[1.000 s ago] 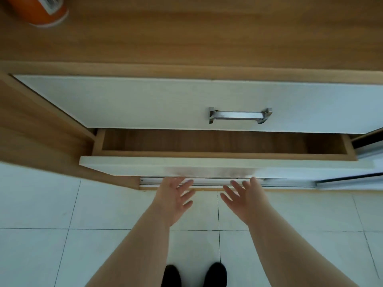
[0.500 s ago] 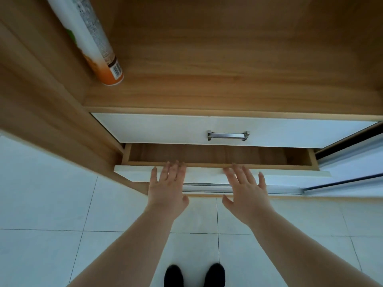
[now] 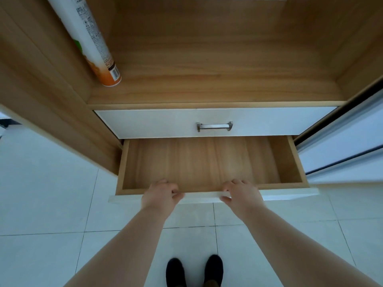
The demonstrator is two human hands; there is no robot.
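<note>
Left hand [image 3: 160, 195] and right hand [image 3: 241, 193], side by side, curl their fingers over the front edge of the open lower drawer [image 3: 290, 194]. Beyond the hands lies the closed upper drawer [image 3: 165, 123], then a spray can [image 3: 93, 44], far-left.

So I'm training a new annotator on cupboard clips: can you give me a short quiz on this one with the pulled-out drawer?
1. True or false: the left hand and the right hand both grip the front edge of the lower drawer.
2. Where is the white and orange can? A) in the lower drawer B) on the shelf above the upper drawer C) inside the upper drawer
3. Which drawer shows a metal handle?
Key: 1 true; 2 B; 3 the upper drawer, which is closed.
</note>
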